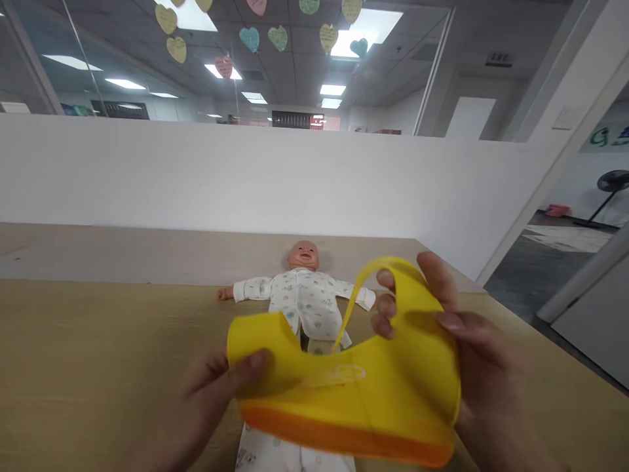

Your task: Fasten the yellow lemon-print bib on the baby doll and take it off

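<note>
A yellow baby bib (pixel 383 387) with an orange lower edge is held up in front of me, spread between both hands. My left hand (pixel 216 387) grips its left end, thumb on the near face. At the right end, my right hand (pixel 466 347) pinches the neck strap's base, some fingertips showing through the loop. The strap curves over and down toward the neck opening. Beyond the bib, a baby doll (pixel 302 298) lies on its back on the table, arms spread, in a white patterned top and trousers. The bib hides its waist and upper legs.
The wooden table (pixel 98 354) has a greyish strip (pixel 147 255) along its back edge. Behind rises a low white wall (pixel 221 177), topped by glass with heart-shaped notes (pixel 249 39). To the right, a doorway shows a black fan (pixel 614 182) and a red basin (pixel 558 210).
</note>
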Motion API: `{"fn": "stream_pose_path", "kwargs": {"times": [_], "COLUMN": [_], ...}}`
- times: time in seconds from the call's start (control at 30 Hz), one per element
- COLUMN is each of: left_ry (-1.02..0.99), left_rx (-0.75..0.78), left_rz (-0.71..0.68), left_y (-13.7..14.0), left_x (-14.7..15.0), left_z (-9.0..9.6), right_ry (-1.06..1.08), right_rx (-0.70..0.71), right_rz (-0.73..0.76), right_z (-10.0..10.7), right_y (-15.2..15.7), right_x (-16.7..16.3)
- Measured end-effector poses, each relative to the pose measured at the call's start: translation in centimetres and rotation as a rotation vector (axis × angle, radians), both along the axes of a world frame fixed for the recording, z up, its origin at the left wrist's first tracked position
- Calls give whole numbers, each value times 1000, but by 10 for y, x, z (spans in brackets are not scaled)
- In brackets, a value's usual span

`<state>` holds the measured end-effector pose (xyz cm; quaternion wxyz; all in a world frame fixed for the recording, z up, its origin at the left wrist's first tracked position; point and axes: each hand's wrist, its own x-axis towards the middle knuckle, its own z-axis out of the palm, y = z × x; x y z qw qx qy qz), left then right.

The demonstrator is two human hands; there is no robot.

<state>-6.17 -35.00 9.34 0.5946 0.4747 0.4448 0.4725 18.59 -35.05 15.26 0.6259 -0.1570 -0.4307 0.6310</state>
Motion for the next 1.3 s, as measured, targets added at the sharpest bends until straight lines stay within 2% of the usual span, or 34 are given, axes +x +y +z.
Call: {"fn": "stream_pose_path", "kwargs": {"times": [0.1, 0.23, 0.33, 0.43, 0.57, 0.67, 0.83, 1.0, 1.17, 1.3], "left_ry": [-22, 19, 11, 34, 71, 120, 176, 277, 247, 173], "left_rx": [103, 234, 272, 223, 246, 281, 249, 169, 33, -55], "left_rz": [-1, 84, 60, 15, 34, 45, 193, 182, 210, 172], "left_y": [24, 59, 87, 120, 171, 207, 253, 282, 300, 313], "left_x": [3, 4, 8, 12, 15, 18, 24, 26, 25, 26], "left_z": [17, 31, 38, 38, 23, 7, -15, -41, -70, -88], "right_ry": [-23, -118, -227, -263, -286, -347, -610, -779, -807, -785], "right_rx": [38, 130, 178, 220, 213, 153, 18, -100, -145, -206], "right_rz": [-50, -136, -225, -254, -278, -320, -403, -381, -385, -382], "right_z": [16, 28, 26, 14, -11, -31, -60, -91, -121, -135], "right_y": [20, 52, 87, 127, 179, 210, 248, 275, 297, 306], "right_x": [-5, -11, -14, -15, -18, -19, -15, -13, -14, -12]}}
